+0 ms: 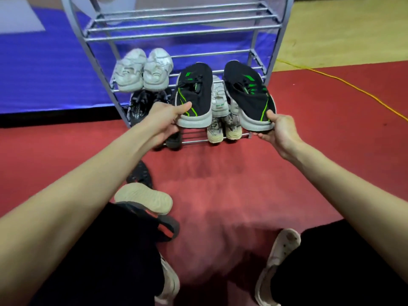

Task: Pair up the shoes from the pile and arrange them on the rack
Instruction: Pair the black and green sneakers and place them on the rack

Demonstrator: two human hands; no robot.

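Observation:
My left hand (164, 121) grips the heel of a black sneaker with green stripes (194, 93). Its twin, the second black and green sneaker (248, 91), is held by the heel in my right hand (279, 132). Both point toe-first at the grey metal rack (183, 29), level with its middle shelf. A white pair (143, 70) sits on that shelf at the left. A white shoe (218, 98) shows between the two held sneakers. Lower down stand a black patterned pair (141, 104) and a beige camouflage pair (223, 129).
On the red mat near my left knee lie a beige-soled shoe (145, 197), a dark knit shoe (140, 173) and a black and red shoe (165, 226). A yellow cable (344, 82) crosses the floor at the right. The rack's top shelf holds nothing.

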